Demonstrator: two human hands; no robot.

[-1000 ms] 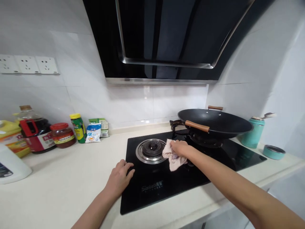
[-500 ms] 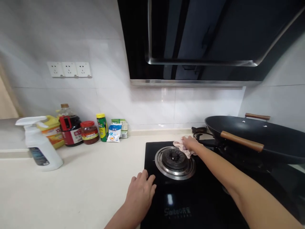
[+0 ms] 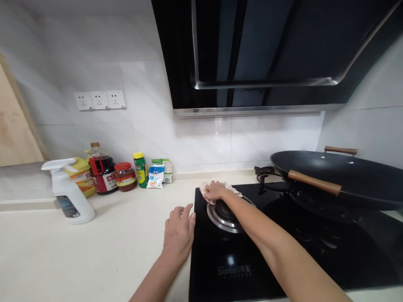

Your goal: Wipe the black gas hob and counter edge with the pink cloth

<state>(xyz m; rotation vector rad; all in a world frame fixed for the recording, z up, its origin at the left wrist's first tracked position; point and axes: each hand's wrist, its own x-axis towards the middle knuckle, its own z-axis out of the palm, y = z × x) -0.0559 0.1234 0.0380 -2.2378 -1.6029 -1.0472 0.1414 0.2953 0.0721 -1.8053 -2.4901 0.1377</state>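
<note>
My right hand point(image 3: 215, 191) presses a pale pink cloth point(image 3: 231, 188) onto the back left corner of the black glass gas stove point(image 3: 217, 251). Its fingers are bent over the cloth, and the forearm hides part of the round burner point(image 3: 225, 220) with its steel ring. My left hand point(image 3: 179, 235) is beside the stove's left edge, over the pale countertop point(image 3: 119, 260). Its fingers are apart and hold nothing.
A black wok point(image 3: 330, 172) with wooden handles sits on the stove's right side, under the range hood point(image 3: 258, 96). On the left stand a white spray bottle point(image 3: 71, 197), a dark sauce bottle point(image 3: 105, 176), a red-lidded jar point(image 3: 125, 178), a green canister point(image 3: 140, 170) and seasoning packets point(image 3: 155, 176).
My right hand has slid the cloth left along the back of the burner to the stove's corner. My left hand has moved slightly left, off the stove edge. The view has shifted a little.
</note>
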